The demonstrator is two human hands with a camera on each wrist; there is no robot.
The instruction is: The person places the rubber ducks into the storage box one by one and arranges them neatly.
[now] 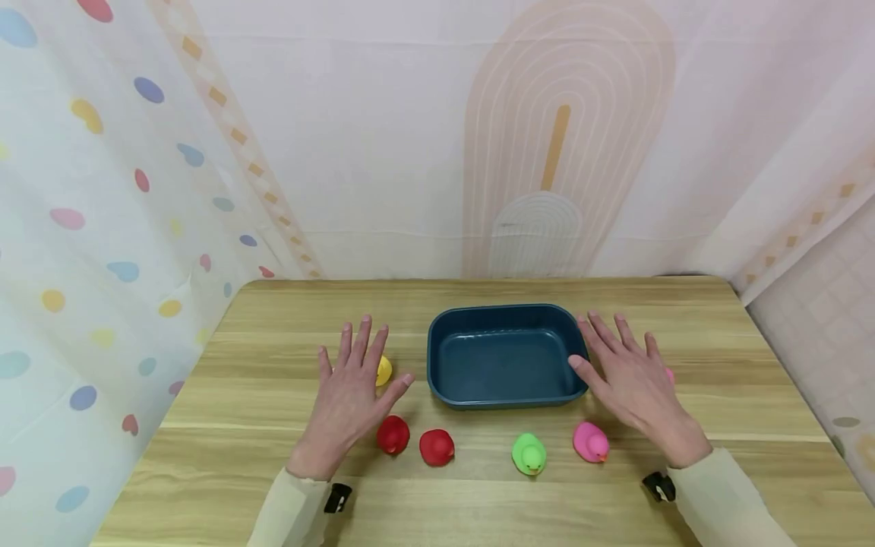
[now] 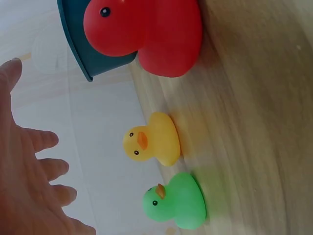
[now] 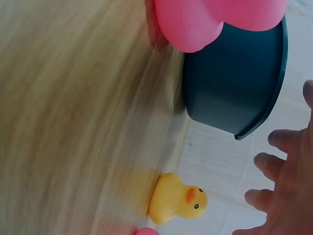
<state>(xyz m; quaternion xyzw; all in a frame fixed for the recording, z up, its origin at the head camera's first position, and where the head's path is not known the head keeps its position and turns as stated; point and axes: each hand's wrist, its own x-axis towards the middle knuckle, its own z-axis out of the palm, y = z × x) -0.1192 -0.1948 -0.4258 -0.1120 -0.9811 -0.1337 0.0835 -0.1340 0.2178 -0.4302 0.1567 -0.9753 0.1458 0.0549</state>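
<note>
Released at the left grip (image 1: 347, 403), holding nothing, with fingers straight and spread. Hovering above the desk (image 1: 205, 456), just beside a yellow duck (image 1: 385, 371) partly hidden behind the hand in the head view. Near a red duck (image 1: 393, 435) as well, and a little farther from a second red duck (image 1: 437, 447), toward the middle. In the left wrist view, apart from a green duck (image 2: 181, 203), upright on the wood next to the yellow one.

Released likewise at the right grip (image 1: 636, 384), with fingers extended and nothing held. Covering most of a pink duck (image 1: 671, 375) in the head view; near a second pink duck (image 1: 591, 442), on the wood toward the wearer. In the right wrist view, apart from another yellow duck (image 3: 171, 200), upright on the wood.

Between both grips, standing upright: a dark blue tub (image 1: 509, 368), with bare inner floor and walls in view. Overlapped at the right rim by the right thumb in the head view; impossible to tell whether touching. Outside it, before the near wall: a light green duck (image 1: 529, 456), between the second red and second pink ones.
</note>
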